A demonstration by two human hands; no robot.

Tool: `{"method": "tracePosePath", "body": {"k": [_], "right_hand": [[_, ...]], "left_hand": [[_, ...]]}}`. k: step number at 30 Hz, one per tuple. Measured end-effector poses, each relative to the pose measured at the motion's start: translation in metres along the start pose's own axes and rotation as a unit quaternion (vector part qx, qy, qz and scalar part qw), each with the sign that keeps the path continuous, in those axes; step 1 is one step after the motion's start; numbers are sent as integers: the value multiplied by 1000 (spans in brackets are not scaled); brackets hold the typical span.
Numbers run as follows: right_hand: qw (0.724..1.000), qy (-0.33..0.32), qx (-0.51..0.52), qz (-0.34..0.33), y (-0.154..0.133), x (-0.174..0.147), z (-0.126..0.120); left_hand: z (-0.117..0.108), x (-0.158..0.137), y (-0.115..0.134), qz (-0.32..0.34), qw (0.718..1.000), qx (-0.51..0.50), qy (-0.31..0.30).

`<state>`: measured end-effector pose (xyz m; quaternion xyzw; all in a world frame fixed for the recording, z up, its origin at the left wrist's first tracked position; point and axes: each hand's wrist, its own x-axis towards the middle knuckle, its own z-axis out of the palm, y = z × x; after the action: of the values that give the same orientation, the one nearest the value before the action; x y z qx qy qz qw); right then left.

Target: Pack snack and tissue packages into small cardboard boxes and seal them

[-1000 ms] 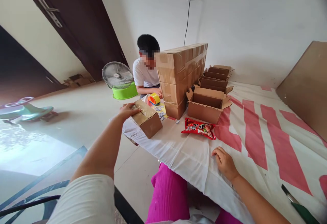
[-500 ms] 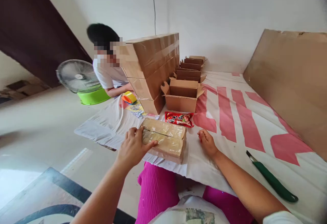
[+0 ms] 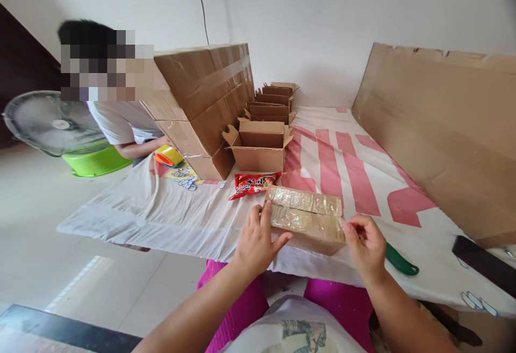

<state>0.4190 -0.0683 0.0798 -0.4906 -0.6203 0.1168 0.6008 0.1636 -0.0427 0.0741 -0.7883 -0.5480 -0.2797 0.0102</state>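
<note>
A small cardboard box [image 3: 304, 218], its top covered with shiny clear tape and split by a seam, lies on the cloth at the table's near edge. My left hand [image 3: 258, 237] grips its left end, fingers at the upper corner and thumb along the front side. At the box's right end, my right hand [image 3: 366, 243] is closed in a pinch against the edge; whatever the fingertips hold is too small to make out. Behind my right hand lies a green-handled knife [image 3: 401, 260], its blade hidden. Just behind the box is a red food packet [image 3: 253, 184].
Taped cartons [image 3: 201, 106] are stacked at the back left, beside a row of open cardboard boxes [image 3: 258, 154]. A tape roll [image 3: 169, 156] lies near a person [image 3: 121, 122] at the left. A large cardboard sheet [image 3: 435, 138] and a dark phone [image 3: 486, 264] are at right.
My right hand has moved from the cloth to the box's right end and now pinches there. My left hand stays on the box. The view has turned to the right.
</note>
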Motion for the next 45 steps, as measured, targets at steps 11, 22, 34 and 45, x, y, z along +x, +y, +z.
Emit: {"method": "tracePosePath", "body": {"k": [11, 22, 34, 45], "right_hand": [[972, -172, -38, -156, -46, -34, 20], [976, -196, -20, -88, -35, -51, 39], [972, -225, 31, 66, -37, -57, 54], [962, -230, 51, 137, -34, -66, 63]], "left_hand": [[-18, -19, 43, 113, 912, -394, -8], [-3, -41, 40, -28, 902, -429, -43], [2, -47, 29, -165, 829, -533, -36], [-3, -56, 32, -81, 920, -383, -16]]}}
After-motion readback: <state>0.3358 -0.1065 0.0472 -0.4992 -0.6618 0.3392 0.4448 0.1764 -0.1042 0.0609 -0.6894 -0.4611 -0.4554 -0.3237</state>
